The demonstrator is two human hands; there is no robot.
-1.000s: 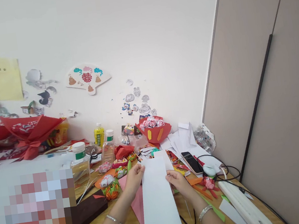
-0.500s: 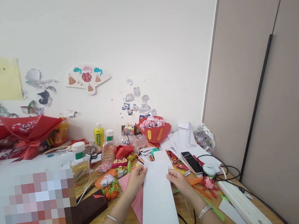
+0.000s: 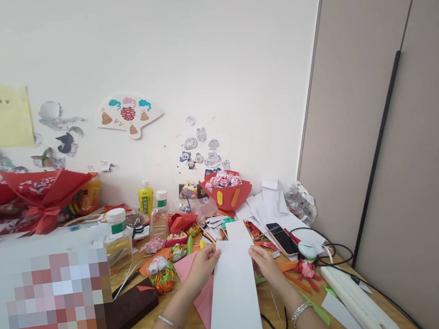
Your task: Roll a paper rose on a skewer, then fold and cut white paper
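Note:
A long white paper strip (image 3: 235, 302) stands between my hands, its far end near the middle of the desk. My left hand (image 3: 205, 264) pinches its left edge near the far end. On the opposite edge, my right hand (image 3: 263, 262) grips the strip between thumb and fingers. Just beyond it lies another white paper piece (image 3: 237, 230). A pink sheet (image 3: 201, 302) lies partly beneath my left forearm.
Clear bottles (image 3: 118, 248), paper flowers (image 3: 164, 279) and a dark box (image 3: 128, 312) are at left. A red bouquet (image 3: 227, 193) stands behind. A phone (image 3: 281, 239), cable and white power strip (image 3: 358, 300) lie at right.
Both hands have shifted slightly right along with the far end of the white strip. They still hold its edges.

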